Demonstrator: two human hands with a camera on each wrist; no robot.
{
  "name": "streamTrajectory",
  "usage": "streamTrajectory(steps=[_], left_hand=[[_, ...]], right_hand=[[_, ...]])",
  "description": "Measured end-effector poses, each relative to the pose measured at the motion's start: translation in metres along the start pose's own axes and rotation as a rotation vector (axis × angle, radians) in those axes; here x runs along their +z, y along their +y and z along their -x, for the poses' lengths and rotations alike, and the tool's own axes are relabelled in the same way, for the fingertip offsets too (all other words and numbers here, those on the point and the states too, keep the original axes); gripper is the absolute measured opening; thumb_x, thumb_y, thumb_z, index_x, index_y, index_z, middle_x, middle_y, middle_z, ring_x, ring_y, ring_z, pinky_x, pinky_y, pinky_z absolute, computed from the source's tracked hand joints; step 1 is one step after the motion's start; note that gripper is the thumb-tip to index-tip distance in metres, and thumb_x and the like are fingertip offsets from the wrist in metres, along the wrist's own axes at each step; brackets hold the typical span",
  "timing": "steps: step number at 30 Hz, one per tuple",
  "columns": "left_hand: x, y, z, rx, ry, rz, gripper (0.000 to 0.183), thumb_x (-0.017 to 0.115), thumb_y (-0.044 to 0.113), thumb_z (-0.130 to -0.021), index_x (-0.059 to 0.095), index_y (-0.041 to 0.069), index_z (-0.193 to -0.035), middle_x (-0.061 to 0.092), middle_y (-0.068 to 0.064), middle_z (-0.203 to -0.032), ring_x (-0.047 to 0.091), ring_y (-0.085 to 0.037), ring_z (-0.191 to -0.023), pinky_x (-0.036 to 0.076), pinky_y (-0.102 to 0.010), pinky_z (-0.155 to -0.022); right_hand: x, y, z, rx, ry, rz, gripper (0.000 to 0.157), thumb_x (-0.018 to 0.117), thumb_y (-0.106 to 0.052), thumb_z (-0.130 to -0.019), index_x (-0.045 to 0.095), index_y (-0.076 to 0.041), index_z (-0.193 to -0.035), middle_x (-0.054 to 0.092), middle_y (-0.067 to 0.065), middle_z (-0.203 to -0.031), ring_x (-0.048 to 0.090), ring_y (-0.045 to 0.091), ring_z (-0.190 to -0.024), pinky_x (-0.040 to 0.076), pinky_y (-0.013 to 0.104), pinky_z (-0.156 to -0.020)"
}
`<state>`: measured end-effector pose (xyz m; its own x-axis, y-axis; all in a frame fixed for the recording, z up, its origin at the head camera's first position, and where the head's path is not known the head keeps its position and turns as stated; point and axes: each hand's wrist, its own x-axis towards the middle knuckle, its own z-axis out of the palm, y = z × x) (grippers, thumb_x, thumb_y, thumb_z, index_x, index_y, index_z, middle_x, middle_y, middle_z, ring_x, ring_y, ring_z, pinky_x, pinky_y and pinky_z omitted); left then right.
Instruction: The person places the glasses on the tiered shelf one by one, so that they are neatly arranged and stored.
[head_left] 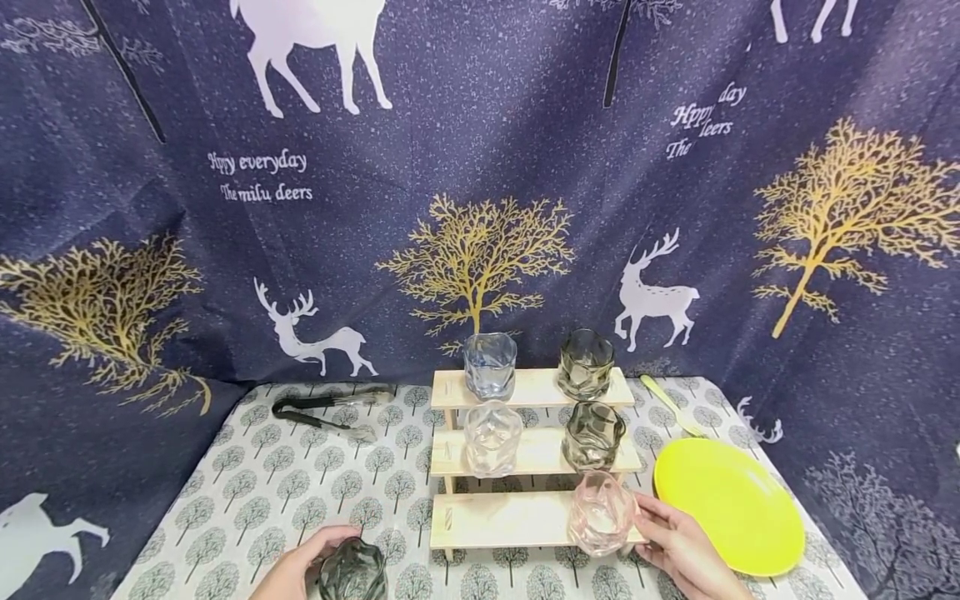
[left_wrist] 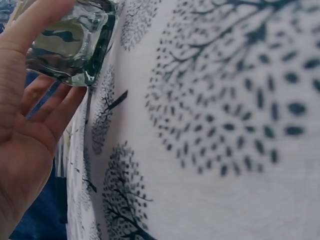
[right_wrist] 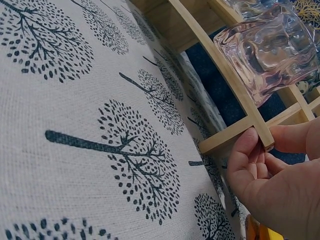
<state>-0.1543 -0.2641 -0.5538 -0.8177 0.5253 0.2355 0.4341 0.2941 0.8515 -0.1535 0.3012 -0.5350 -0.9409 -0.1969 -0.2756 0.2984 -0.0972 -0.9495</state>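
Observation:
My left hand point(head_left: 300, 567) grips a dark green glass cup point(head_left: 352, 571) at the front of the table, left of the rack. In the left wrist view the thumb lies along one side of the cup point(left_wrist: 70, 45) and the fingers reach round the other. My right hand point(head_left: 678, 542) pinches the right end of the lowest board of a wooden three-step rack point(head_left: 510, 518), thumb on one face and fingers on the other, as the right wrist view shows. Close to that hand, a pink glass cup point(head_left: 602, 512) stands on the same board.
The middle step bears a clear cup point(head_left: 492, 440) and a dark grey cup point(head_left: 594, 437). On top stand a bluish cup point(head_left: 491, 367) and another dark cup point(head_left: 587, 365). Black-handled tongs point(head_left: 322, 408) lie left; a yellow plate point(head_left: 727, 507) and yellow-green utensil point(head_left: 671, 404) lie right.

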Motion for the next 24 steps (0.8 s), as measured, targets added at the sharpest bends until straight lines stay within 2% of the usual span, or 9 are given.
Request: streamTrajectory(steps=[3, 10, 15, 24], left_hand=[[0.002, -0.002, 0.001, 0.010, 0.016, 0.054, 0.078, 0.091, 0.004, -0.076, 0.049, -0.007, -0.140, 0.067, 0.002, -0.124, 0.067, -0.013, -0.107, 0.060, -0.031, -0.087], [0.004, -0.005, 0.002, 0.028, 0.009, 0.130, 0.075, 0.088, -0.003, -0.076, 0.047, -0.011, -0.138, 0.066, -0.002, -0.122, 0.067, -0.016, -0.104, 0.061, -0.033, -0.086], [0.004, -0.004, 0.003, 0.027, 0.014, 0.132, 0.075, 0.087, -0.003, -0.077, 0.046, -0.011, -0.140, 0.066, -0.002, -0.124, 0.067, -0.017, -0.106, 0.060, -0.032, -0.087], [0.014, -0.002, 0.001, 0.106, 0.063, 0.102, 0.081, 0.094, 0.000, -0.069, 0.051, -0.009, -0.137, 0.067, -0.009, -0.118, 0.067, -0.021, -0.098, 0.062, -0.033, -0.083]], right_hand=[[-0.001, 0.001, 0.000, -0.009, -0.015, -0.006, 0.065, 0.051, -0.011, -0.109, 0.016, 0.019, -0.155, 0.062, 0.000, -0.117, 0.063, 0.011, -0.093, 0.057, 0.026, -0.083], [-0.002, 0.000, 0.000, -0.010, -0.032, -0.014, 0.061, 0.049, -0.010, -0.110, 0.018, 0.018, -0.155, 0.062, -0.001, -0.117, 0.062, 0.011, -0.094, 0.057, 0.026, -0.083], [-0.001, 0.000, 0.000, -0.012, -0.031, -0.011, 0.061, 0.049, -0.009, -0.110, 0.018, 0.018, -0.155, 0.063, -0.001, -0.117, 0.063, 0.011, -0.094, 0.057, 0.026, -0.083], [-0.001, 0.002, -0.001, 0.016, 0.003, 0.003, 0.065, 0.051, -0.011, -0.110, 0.015, 0.018, -0.155, 0.061, -0.001, -0.117, 0.062, 0.012, -0.095, 0.057, 0.027, -0.084]])
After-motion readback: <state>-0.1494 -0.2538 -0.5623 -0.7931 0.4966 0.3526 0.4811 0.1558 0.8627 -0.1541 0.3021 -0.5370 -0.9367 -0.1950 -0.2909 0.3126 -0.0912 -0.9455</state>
